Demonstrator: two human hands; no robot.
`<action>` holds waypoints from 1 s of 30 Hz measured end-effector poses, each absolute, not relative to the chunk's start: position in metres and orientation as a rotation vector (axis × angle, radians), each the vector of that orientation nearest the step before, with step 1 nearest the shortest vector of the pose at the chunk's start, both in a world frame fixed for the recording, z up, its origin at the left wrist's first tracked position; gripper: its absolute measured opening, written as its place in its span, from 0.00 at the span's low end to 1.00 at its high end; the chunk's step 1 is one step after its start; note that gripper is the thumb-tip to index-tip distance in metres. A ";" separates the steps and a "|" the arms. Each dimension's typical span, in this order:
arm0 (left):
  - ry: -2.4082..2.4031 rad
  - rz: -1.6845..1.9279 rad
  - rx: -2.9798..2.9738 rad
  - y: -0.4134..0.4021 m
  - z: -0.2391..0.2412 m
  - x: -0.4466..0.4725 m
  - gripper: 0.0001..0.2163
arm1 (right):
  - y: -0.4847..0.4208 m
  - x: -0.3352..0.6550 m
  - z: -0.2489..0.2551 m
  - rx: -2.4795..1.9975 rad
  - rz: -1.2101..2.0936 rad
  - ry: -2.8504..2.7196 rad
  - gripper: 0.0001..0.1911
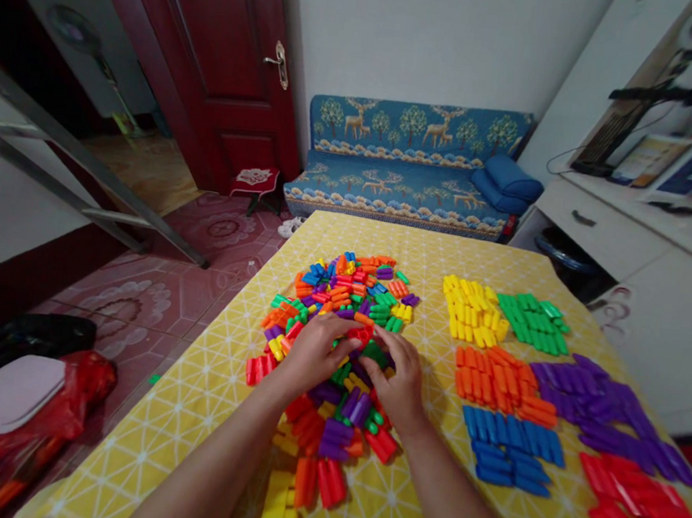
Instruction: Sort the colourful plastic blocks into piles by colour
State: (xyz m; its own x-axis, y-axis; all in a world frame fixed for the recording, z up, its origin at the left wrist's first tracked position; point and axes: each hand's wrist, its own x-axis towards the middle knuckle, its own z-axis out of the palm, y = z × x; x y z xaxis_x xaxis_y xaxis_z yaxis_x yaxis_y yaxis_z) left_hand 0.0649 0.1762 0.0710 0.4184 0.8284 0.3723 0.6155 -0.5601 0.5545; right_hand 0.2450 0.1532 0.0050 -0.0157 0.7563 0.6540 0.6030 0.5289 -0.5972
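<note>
My left hand (320,350) pinches a red plastic building block (363,334) over a mixed pile of bullet-shaped building blocks (342,292). My right hand (402,381) comes in from the other side, its index fingertip against the same red block and its thumb lower down. Between that thumb and finger a dark green block (376,352) shows, and I cannot tell whether it is touched. Under my wrists lie purple blocks (356,407), and nearer to me orange (305,481), red (331,482) and yellow ones (279,501).
Sorted groups lie on the right of the yellow tablecloth (172,439): yellow (471,312), green (532,322), orange (501,381), purple (606,404), blue (512,449) and red blocks (643,514). A blue sofa (405,186) stands beyond the table, a white cabinet (665,273) at right.
</note>
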 end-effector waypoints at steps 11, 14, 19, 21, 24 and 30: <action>1.239 1.013 1.951 0.165 0.067 0.083 0.10 | 0.150 0.244 0.008 -1.081 0.038 -1.748 0.25; 1.206 0.999 1.967 0.166 0.061 0.081 0.11 | 0.149 0.244 0.012 -1.080 0.034 -1.782 0.24; 1.156 1.036 1.982 0.167 0.056 0.082 0.11 | 0.144 0.242 0.014 -1.138 -0.006 -1.797 0.27; 1.131 1.044 2.004 0.167 0.057 0.083 0.10 | 0.143 0.241 0.014 -1.158 -0.013 -1.767 0.28; 1.098 1.032 2.064 0.168 0.056 0.083 0.08 | 0.139 0.244 0.015 -1.219 0.001 -1.680 0.28; 1.130 1.009 2.155 0.174 0.047 0.078 0.09 | 0.112 0.293 0.037 -1.344 0.209 -1.427 0.24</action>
State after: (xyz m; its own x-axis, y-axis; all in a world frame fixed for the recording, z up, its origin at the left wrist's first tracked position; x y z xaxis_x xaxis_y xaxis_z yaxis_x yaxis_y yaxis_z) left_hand 0.0783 0.1738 0.0467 0.3799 0.8438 0.3791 0.4719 -0.5292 0.7051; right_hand 0.2932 0.1118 0.0368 0.2558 0.7835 0.5663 0.5885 0.3386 -0.7342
